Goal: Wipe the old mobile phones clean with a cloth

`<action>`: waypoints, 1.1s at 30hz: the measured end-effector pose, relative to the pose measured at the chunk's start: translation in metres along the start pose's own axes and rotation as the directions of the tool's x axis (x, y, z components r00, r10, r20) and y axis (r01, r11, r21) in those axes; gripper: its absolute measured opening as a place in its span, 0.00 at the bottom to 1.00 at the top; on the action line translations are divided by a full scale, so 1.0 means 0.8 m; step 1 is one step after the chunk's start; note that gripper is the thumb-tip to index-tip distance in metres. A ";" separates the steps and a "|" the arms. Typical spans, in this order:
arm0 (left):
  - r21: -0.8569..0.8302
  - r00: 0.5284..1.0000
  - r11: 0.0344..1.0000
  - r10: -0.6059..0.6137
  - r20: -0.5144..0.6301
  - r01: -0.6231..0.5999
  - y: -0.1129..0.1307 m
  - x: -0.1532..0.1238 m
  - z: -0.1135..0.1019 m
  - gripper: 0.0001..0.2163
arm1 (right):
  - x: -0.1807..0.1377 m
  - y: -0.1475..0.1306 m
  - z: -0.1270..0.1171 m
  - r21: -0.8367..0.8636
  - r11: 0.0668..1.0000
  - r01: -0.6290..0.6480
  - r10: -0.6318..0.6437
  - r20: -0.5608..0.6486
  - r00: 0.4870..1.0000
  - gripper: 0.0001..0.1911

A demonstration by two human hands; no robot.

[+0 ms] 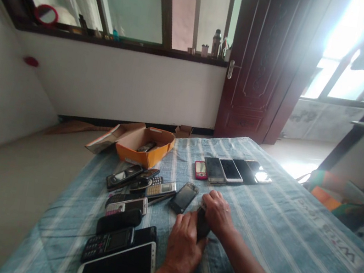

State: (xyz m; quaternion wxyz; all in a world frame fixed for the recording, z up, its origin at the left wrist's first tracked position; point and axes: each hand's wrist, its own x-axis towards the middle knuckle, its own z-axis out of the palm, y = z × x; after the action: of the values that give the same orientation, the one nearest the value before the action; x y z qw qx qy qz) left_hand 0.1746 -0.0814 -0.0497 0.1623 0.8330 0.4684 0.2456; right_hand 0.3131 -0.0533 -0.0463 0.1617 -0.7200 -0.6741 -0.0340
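Note:
Both of my hands are closed round a dark mobile phone (202, 227), low over the striped blue cloth. My left hand (184, 246) grips its near left side, while my right hand (218, 211) holds the far right end; the fingers cover much of it. Just beyond my left fingers lies a black touchscreen phone (184, 197). To the left is a loose pile of old phones, among them a silver keypad phone (161, 190), a black keypad phone (108, 244) and a large white-framed phone (117, 270).
An open orange cardboard box (144, 153) with a phone inside stands at the far left of the cloth (258, 224). Farther back, a small red phone (200, 170) and several flat phones, including a white one (231, 170), form a row. A dark red door (260, 65) stands behind.

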 end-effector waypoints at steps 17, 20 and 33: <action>0.031 0.999 0.999 0.036 0.020 -0.037 -0.005 -0.001 0.001 0.13 | -0.017 -0.007 -0.016 0.192 0.979 -0.076 0.052 0.124 0.991 0.14; 0.039 0.999 0.998 0.049 0.009 -0.049 -0.007 -0.001 0.001 0.13 | -0.024 -0.010 -0.021 0.219 0.974 -0.057 0.022 0.159 0.987 0.13; 0.053 0.997 0.997 0.063 -0.039 -0.061 -0.011 -0.003 0.011 0.09 | -0.032 -0.003 -0.044 0.319 0.947 0.038 -0.104 0.192 0.976 0.06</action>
State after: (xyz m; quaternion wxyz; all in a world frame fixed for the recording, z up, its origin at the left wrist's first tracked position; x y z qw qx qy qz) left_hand 0.1727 -0.0792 -0.0619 0.1234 0.8459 0.4517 0.2553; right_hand 0.3144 -0.0878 -0.0192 0.2018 -0.6601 -0.7095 0.1422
